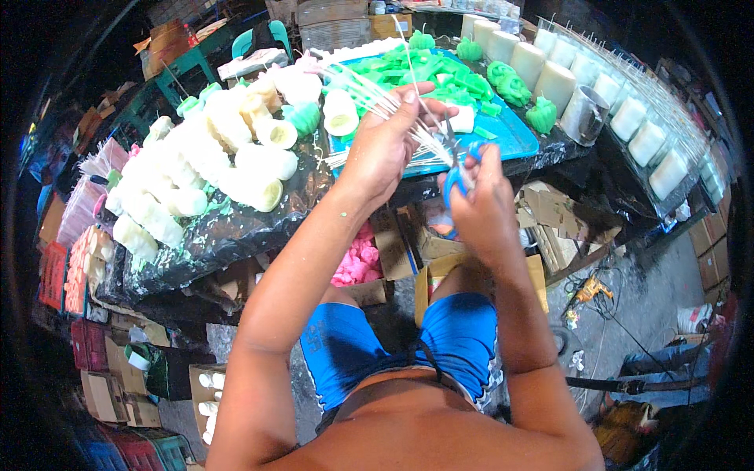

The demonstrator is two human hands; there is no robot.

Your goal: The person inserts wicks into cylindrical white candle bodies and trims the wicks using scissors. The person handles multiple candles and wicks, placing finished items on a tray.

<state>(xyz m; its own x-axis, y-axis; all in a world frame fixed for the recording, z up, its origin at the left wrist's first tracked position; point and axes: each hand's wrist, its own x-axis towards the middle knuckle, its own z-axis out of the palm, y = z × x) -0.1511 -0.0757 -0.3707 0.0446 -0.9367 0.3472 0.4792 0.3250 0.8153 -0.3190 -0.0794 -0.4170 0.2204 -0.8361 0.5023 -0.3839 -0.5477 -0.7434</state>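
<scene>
Left hand pinches a loose bundle of thin white strands between thumb and fingers, the strands fanning out above it and running down toward the right hand, whose fingers are curled around blue-handled scissors — blades up at the strands, though whether they touch cannot be told. Just beyond both hands lies a blue tray, heaped with green pieces that crowd the space behind the left fingers. Left of the left hand, pale wax shapes pack the dark table, leaving little room on that side. Right of the right hand, past the tray, stand a metal cylinder and cream pillars. Below the hands, pink material fills a box; farther right, an orange power tool lies among cables on the floor.
</scene>
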